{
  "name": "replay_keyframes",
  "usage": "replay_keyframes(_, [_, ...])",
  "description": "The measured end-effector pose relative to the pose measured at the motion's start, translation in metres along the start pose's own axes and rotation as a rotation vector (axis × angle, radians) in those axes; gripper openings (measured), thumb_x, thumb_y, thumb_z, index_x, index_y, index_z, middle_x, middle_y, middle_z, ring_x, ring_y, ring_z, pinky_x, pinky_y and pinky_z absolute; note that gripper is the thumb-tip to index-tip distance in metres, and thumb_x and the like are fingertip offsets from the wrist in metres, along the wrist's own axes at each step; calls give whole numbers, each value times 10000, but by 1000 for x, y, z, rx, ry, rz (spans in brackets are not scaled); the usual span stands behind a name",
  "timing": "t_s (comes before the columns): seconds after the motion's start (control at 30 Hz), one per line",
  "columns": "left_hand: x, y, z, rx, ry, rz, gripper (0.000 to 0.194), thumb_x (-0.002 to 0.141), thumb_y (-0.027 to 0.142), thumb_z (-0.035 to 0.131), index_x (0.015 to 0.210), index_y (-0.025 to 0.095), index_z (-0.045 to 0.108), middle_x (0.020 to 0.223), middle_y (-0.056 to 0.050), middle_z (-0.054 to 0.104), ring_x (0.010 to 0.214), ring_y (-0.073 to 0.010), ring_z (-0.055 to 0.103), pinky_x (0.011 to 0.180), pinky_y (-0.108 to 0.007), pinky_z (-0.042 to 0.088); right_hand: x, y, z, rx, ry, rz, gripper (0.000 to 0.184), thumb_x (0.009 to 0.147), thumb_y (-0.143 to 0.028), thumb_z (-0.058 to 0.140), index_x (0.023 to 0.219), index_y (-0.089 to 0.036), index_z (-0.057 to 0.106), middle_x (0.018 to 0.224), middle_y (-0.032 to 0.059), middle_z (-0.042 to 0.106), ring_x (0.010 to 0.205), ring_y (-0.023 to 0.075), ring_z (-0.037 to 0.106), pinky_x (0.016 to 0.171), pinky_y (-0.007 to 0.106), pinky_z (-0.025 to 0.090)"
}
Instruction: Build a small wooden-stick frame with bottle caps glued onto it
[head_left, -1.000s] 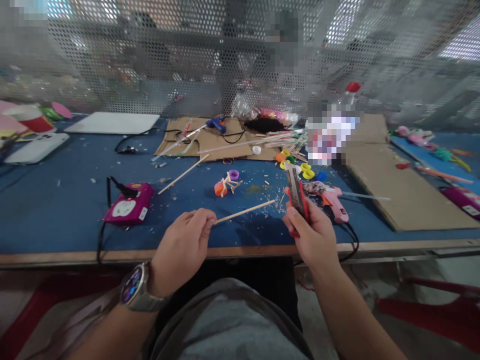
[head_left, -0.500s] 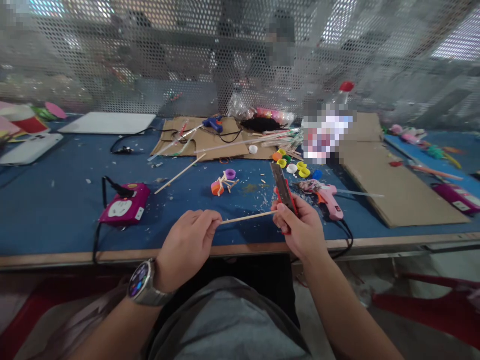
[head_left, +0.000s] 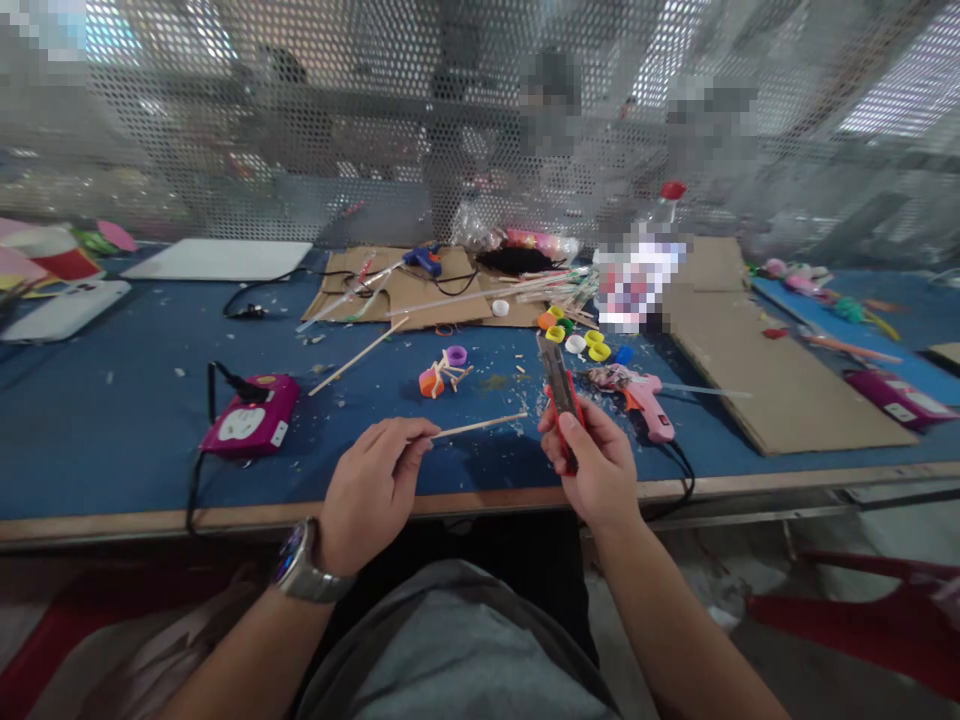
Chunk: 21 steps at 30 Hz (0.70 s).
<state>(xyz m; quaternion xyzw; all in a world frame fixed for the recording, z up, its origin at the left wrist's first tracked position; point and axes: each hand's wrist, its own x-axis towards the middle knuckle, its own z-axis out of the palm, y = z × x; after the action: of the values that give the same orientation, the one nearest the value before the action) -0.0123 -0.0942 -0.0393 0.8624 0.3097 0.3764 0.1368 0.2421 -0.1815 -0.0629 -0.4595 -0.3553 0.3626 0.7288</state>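
My left hand (head_left: pixel 379 480), with a watch on its wrist, pinches one end of a thin wooden stick (head_left: pixel 484 425). The stick points right, over the blue table near its front edge. In my right hand (head_left: pixel 592 460) is a red and black utility knife (head_left: pixel 559 400), its head pointing up and away from me. A small gap lies between the stick's free end and the right fingers. Just beyond the stick, an orange bottle cap (head_left: pixel 431 382) with short stick pieces (head_left: pixel 454 372) on it lies beside a purple cap (head_left: pixel 455 356).
A pink glue gun (head_left: pixel 637 395) lies right of the knife, a magenta power box (head_left: pixel 253 417) to the left. Another wooden stick (head_left: pixel 358 357) rests farther back. Behind are coloured caps (head_left: pixel 596 345), cardboard (head_left: pixel 787 380), a blue glue gun (head_left: pixel 424 260) and a red-capped bottle (head_left: pixel 673 190).
My right hand and knife came left until the fingers met the stick's free end, then parted from it. The left hand kept its hold. The view shifted slightly.
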Motion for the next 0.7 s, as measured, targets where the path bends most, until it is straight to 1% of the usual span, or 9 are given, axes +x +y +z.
replay_keyframes(0.13, [-1,-3,-2,-64,22,-59,201,1146,207,509,1193,224,703,1006,-20,802,919,-160,779,880,-276,590,0,2,2,10,3,-40,317,1050,-528,671,1132,-243,784,830,19,716,520,108,486,427,257,353])
replay_keyframes(0.23, [-3,-4,-3,-90,36,-89,197,1143,218,514,1180,223,707,988,-21,801,906,-160,781,867,-275,597,-3,5,1,-8,4,-61,340,1063,-546,653,1138,-243,789,818,21,716,516,113,497,429,260,363])
replay_keyframes(0.33, [-4,-4,-2,-96,43,-97,190,1137,228,525,1175,223,710,1001,-28,805,924,-167,785,893,-286,601,-6,9,1,-42,6,-72,325,1061,-529,673,1171,-245,788,818,20,721,523,115,516,439,257,376])
replay_keyframes(0.5, [-4,-3,-2,-100,36,-93,171,1125,232,548,1180,226,710,1020,-31,822,935,-170,799,898,-286,607,-9,13,0,-131,-2,-96,345,1082,-515,659,1278,-254,772,885,24,736,551,113,536,487,266,423])
replay_keyframes(0.63, [-3,-4,-5,-105,36,-95,151,1116,245,571,1155,224,716,993,-29,840,910,-174,809,872,-282,620,-8,8,2,-230,-16,-117,363,1077,-493,665,1336,-257,762,905,15,710,607,123,558,547,276,471])
replay_keyframes(0.7, [-2,-4,-6,-109,28,-91,160,1116,252,569,1143,222,724,1003,-38,847,911,-181,815,863,-286,630,-8,3,4,-289,-11,-128,358,1043,-454,716,1335,-253,763,876,-3,675,626,125,547,574,275,485])
